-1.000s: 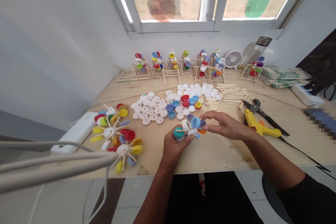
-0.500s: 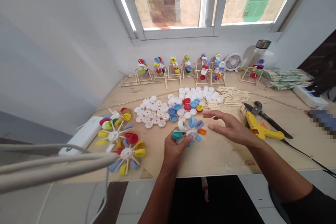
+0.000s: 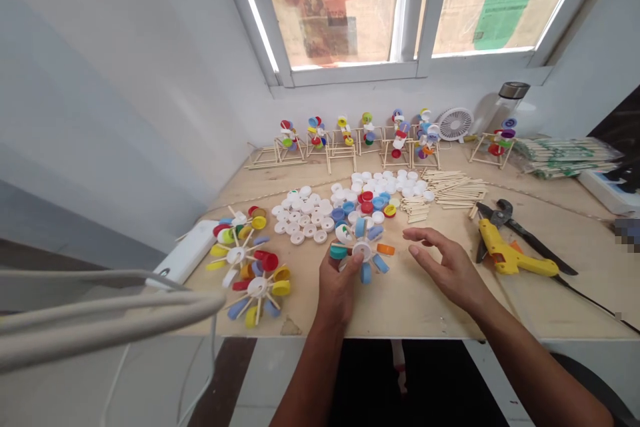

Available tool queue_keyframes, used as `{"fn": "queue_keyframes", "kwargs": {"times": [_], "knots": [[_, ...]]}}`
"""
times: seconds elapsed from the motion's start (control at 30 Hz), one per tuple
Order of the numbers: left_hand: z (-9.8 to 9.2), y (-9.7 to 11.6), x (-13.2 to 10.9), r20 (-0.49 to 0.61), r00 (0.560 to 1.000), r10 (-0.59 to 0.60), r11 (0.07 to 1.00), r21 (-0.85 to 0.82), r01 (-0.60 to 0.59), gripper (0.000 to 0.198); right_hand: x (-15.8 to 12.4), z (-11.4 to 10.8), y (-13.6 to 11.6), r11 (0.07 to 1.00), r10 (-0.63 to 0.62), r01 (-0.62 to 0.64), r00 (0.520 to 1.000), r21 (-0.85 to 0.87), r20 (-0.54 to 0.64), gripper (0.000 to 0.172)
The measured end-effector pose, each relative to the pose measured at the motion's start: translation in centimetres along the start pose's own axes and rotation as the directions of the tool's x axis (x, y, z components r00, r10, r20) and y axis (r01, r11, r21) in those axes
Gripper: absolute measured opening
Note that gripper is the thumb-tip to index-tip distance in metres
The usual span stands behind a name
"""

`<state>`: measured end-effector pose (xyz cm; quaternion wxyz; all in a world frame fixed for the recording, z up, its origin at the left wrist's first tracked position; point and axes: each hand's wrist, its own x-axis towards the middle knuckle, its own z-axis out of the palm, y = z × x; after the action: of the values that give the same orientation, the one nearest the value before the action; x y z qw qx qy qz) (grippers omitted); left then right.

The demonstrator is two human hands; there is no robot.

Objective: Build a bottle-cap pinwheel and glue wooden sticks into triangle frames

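My left hand (image 3: pixel 339 283) grips a bottle-cap wheel (image 3: pixel 363 251), its thumb on the white hub. Thin sticks radiate from that hub, tipped with blue, teal, orange, purple and white caps. To the wheel's right, my right hand (image 3: pixel 450 268) hovers with thumb and fingers apart, touching nothing. Two more finished-looking cap wheels, one in front (image 3: pixel 257 287) and one behind it (image 3: pixel 237 255), lie at the left. Beyond the held wheel are loose white caps (image 3: pixel 304 213) and a small cluster of coloured caps (image 3: pixel 367 207).
A yellow glue gun (image 3: pixel 515 255) and black-handled pliers (image 3: pixel 530 237) lie at the right. Cut sticks (image 3: pixel 457 188) are heaped behind. Stick stands with cap wheels (image 3: pixel 345 140) line the wall, near a small fan (image 3: pixel 455 125) and a bottle (image 3: pixel 507 103). White cables (image 3: pixel 150 320) cross the left foreground.
The held wheel has turned so its hub faces me more squarely. My right hand has shifted slightly down and stays apart from it. The camera view has swung a little left.
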<state>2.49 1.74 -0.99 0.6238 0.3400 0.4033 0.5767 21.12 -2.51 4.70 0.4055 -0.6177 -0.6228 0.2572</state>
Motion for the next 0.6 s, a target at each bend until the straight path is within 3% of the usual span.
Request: {"fn": "queue_keyframes", "kwargs": {"times": [0.4,0.6], "knots": [[0.5,0.6,-0.2,0.028,1.000,-0.002,0.991,-0.136,0.006,0.033,-1.5,1.4,0.6,1.000,0.003,-0.004,1.000,0.025,0.031,0.030],[0.4,0.1,-0.3,0.021,1.000,-0.009,0.995,-0.102,0.011,0.035,-1.5,1.6,0.2,0.998,0.030,-0.029,0.999,0.055,-0.012,0.034]]}}
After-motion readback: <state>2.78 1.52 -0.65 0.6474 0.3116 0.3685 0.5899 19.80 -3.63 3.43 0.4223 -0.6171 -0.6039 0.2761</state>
